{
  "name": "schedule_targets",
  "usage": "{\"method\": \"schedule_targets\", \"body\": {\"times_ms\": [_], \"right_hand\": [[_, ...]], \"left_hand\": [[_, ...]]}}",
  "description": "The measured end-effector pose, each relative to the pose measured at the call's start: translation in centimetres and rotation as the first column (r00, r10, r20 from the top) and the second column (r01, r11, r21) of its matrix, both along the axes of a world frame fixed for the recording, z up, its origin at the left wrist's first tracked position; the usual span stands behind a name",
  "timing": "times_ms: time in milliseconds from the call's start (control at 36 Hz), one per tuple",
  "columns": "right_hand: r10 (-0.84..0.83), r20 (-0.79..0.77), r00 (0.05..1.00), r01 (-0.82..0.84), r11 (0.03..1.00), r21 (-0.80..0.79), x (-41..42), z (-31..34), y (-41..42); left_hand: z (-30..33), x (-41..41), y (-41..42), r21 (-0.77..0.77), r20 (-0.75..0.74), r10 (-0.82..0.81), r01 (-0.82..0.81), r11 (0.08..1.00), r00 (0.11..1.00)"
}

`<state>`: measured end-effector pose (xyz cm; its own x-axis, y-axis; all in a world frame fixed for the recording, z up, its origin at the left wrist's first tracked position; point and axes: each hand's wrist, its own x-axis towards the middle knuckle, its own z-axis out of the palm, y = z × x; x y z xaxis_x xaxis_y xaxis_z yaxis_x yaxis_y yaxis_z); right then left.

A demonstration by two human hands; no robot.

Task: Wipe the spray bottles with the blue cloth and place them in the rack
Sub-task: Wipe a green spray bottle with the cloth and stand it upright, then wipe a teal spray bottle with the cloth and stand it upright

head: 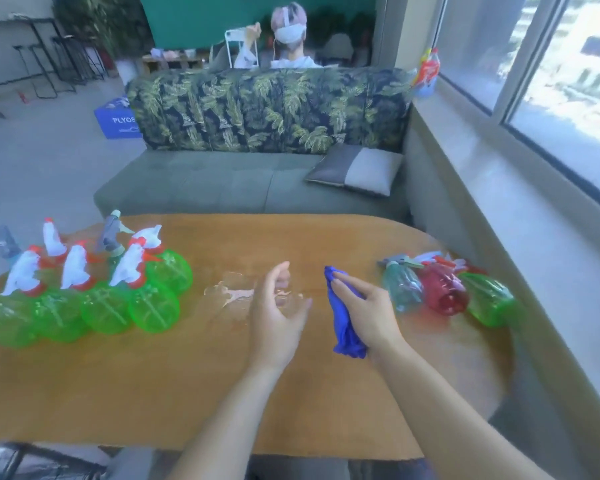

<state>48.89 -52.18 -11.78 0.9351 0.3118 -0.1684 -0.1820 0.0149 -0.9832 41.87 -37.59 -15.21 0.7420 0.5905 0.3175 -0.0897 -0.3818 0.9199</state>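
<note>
The right hand (364, 311) is curled round the bunched blue cloth (343, 320), gripping it just above the table (187, 393), while the left hand (276, 311) hovers beside it with fingers loosely spread, holding nothing that can be made out over a clear, glossy patch (229, 292). Green bottles (101, 299) with white-and-red triggers crowd the table's left edge, and a clear bottle (402, 289), a red bottle (445, 289) and another green one (489, 297) lie near its right edge. Behind the far edge stands a sofa (257, 181) beside a window (551, 64).
</note>
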Motion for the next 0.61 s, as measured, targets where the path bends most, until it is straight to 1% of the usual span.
{"method": "schedule_targets", "body": {"times_ms": [250, 417, 500, 611], "right_hand": [[-0.174, -0.012, 0.985, 0.174, 0.985, -0.014, 2.6, -0.9, -10.5], [-0.272, -0.058, 0.961, 0.272, 0.962, -0.003, 3.8, -2.3, -14.4], [-0.311, -0.079, 0.947, 0.312, 0.95, 0.001, 4.4, -3.4, -15.8], [-0.324, -0.076, 0.943, 0.323, 0.946, -0.03, 5.0, -4.5, -16.8]], "left_hand": [[-0.5, 5.8, -9.1, 0.029, -0.069, -0.208, 0.21, 0.977, 0.976], [-1.9, 9.2, -12.5, 0.098, -0.108, -0.273, 0.284, 0.954, 0.956], [-2.9, 10.9, -13.4, 0.144, -0.142, -0.275, 0.295, 0.945, 0.951], [-3.6, 12.8, -14.4, 0.138, -0.225, -0.285, 0.32, 0.937, 0.932]]}}
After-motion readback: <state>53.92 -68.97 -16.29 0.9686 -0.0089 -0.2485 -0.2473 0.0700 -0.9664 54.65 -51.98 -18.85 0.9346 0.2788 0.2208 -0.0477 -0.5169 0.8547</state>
